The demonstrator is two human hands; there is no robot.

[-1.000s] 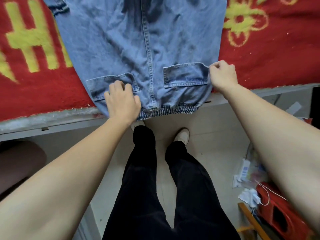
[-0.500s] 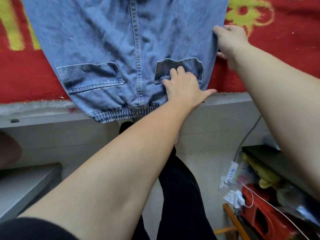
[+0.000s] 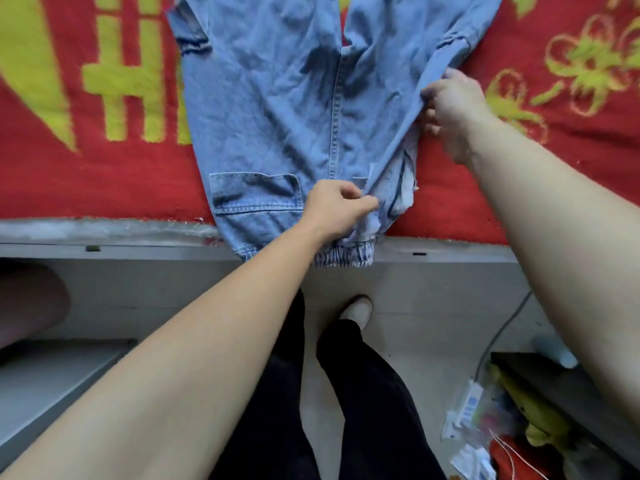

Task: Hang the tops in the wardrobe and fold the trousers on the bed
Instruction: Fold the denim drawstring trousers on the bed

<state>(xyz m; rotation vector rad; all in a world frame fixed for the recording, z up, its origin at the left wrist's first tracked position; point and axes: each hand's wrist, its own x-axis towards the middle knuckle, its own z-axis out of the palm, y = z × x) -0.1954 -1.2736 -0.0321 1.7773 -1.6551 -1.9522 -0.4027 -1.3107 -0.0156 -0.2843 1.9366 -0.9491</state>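
Folding looks only begun: the light blue denim trousers point(image 3: 277, 98) lie spread on the red and yellow covered bed point(image 3: 104, 181), the left hand point(image 3: 332, 209) with its grip pinched on cloth near the elastic waistband point(image 3: 346, 254), the right hand point(image 3: 453, 105) clamped on the lifted side edge.

White cable point(image 3: 504, 329), yellow toy point(image 3: 533, 420), red box point(image 3: 500, 457) — clutter at right.

A single wide-angle head-worn view looks steeply down and forward, close above the grey bed rail point(image 3: 138, 252). Beyond the rail lies a red-and-yellow woven blanket point(image 3: 104, 181), and nearer than it, pale floor point(image 3: 408, 306).
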